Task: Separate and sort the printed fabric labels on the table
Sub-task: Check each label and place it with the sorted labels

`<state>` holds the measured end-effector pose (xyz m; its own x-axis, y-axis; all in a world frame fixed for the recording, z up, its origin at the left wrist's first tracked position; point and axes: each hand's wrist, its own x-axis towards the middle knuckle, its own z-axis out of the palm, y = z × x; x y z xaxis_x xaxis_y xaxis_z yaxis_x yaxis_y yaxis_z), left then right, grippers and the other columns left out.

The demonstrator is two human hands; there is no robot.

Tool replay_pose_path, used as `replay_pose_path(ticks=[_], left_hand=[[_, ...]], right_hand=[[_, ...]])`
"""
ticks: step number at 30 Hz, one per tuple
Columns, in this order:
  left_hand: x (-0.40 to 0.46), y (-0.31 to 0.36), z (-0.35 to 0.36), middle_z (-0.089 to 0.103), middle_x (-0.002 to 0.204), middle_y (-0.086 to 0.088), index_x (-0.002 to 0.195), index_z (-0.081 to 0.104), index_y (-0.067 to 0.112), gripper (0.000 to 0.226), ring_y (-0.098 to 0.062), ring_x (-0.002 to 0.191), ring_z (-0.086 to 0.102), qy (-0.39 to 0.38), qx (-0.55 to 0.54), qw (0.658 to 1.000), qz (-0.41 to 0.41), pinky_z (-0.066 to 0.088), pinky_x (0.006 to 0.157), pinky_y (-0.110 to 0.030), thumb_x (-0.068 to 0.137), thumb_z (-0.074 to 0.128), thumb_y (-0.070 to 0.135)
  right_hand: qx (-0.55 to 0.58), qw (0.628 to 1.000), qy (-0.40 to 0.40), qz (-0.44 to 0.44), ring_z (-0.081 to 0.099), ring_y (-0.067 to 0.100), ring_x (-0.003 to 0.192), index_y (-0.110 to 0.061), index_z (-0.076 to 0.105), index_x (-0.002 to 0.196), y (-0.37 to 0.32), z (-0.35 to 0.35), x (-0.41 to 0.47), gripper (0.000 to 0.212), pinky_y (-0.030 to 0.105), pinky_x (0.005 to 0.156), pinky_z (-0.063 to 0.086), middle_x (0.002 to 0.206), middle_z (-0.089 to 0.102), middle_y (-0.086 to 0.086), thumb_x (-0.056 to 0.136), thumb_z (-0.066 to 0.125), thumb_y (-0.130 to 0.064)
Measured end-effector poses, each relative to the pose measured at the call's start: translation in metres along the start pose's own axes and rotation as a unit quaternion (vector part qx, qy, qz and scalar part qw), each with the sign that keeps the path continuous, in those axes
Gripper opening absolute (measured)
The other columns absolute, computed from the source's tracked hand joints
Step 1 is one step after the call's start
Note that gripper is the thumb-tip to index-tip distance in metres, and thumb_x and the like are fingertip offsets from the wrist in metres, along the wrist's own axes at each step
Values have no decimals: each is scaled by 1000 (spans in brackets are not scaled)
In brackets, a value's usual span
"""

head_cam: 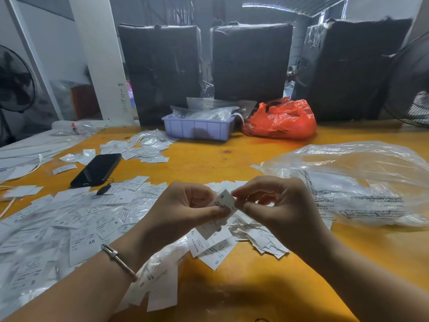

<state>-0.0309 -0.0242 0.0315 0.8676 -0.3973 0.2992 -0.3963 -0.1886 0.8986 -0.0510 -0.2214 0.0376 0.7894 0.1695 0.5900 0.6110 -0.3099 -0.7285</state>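
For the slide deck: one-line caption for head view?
Both hands pinch an S label above loose labels on the table.

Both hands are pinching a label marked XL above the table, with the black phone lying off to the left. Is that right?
Not quite: the head view shows the label pinched between the left hand and the right hand is marked S, not XL. The rest holds: both hands pinch it above the table, and the black phone lies off to the left.

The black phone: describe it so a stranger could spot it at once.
Start at the orange table and look to its left half. The black phone lies flat, screen up, among scattered white labels. It is the only dark, glossy slab there.
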Motion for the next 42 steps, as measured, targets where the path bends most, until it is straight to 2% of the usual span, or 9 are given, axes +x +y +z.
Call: replay_pose_path(ticks=[8, 12, 16, 20, 22, 25, 28, 35, 42], left_hand=[[0, -1, 1, 74, 78, -12, 81, 74, 2, 27, -16, 70, 69, 3, 13, 1000, 3, 55, 62, -23, 69, 77, 25], [2, -3, -7, 74, 87, -8, 94, 73, 12, 21, -17, 82, 71, 43, 54, 998, -9, 58, 72, -28, 75, 76, 21], [5, -9, -20, 72, 79, 6, 88, 69, 27, 25, -12, 76, 66, 163, 226, 960, -17, 57, 64, -29, 86, 65, 3], [5, -13, -32, 64, 72, 8, 73, 63, 25, 22, -13, 67, 57, 190, 444, 866, -130, 42, 54, -28, 88, 50, 15], [6, -13, -38, 63, 73, 2, 70, 61, 19, 25, -20, 70, 58, 183, 489, 835, -175, 44, 57, -28, 86, 43, 13], [7, -14, -42, 58, 71, -2, 65, 55, 15, 23, -24, 69, 54, 168, 507, 816, -219, 33, 55, -29, 83, 41, 8], [8, -14, -36, 59, 75, 1, 69, 58, 18, 24, -20, 70, 53, 158, 521, 809, -219, 38, 64, -31, 83, 42, 8], [6, -17, -26, 55, 90, 10, 86, 65, 26, 16, -14, 89, 49, 194, 504, 832, -124, 41, 79, -34, 91, 50, 24], [5, -17, -22, 58, 92, 14, 82, 64, 29, 13, -11, 93, 50, 181, 449, 872, -64, 38, 78, -30, 88, 56, 21]], right_hand=[[22, 998, -60, 19, 63, 16, 68, -15, 78, 82, 6, -3, 3, 14, 29, 56, 51, 76, 72, -2, 78, 74, -2], [-86, 995, 35, 42, 61, 13, 58, -17, 76, 71, 15, -18, 11, 15, 25, 54, 48, 61, 69, -4, 77, 70, -4], [-415, 896, 31, 154, 60, 17, 63, -17, 68, 67, 32, -47, 21, 17, 27, 52, 45, 67, 67, -1, 81, 61, -24], [-553, 786, -25, 277, 55, 27, 103, -21, 61, 111, 43, -62, 27, 27, 35, 82, 43, 113, 63, 5, 87, 50, -24], [-577, 768, -5, 279, 48, 28, 111, -21, 55, 118, 46, -67, 28, 33, 38, 89, 38, 123, 56, 8, 86, 48, -18], [-563, 768, 28, 305, 45, 26, 108, -19, 50, 101, 52, -75, 28, 18, 38, 89, 40, 115, 51, 6, 85, 46, -12], [-596, 738, -31, 315, 47, 26, 104, -18, 49, 89, 67, -80, 25, 8, 38, 92, 39, 109, 54, 5, 91, 52, -26], [-595, 758, 22, 265, 60, 26, 93, -25, 73, 85, 83, -87, 27, 10, 33, 84, 39, 90, 68, 0, 87, 63, -27], [-529, 813, 133, 205, 51, 26, 70, -12, 62, 65, 77, -88, 27, 20, 27, 56, 37, 75, 60, 8, 83, 53, -11]])
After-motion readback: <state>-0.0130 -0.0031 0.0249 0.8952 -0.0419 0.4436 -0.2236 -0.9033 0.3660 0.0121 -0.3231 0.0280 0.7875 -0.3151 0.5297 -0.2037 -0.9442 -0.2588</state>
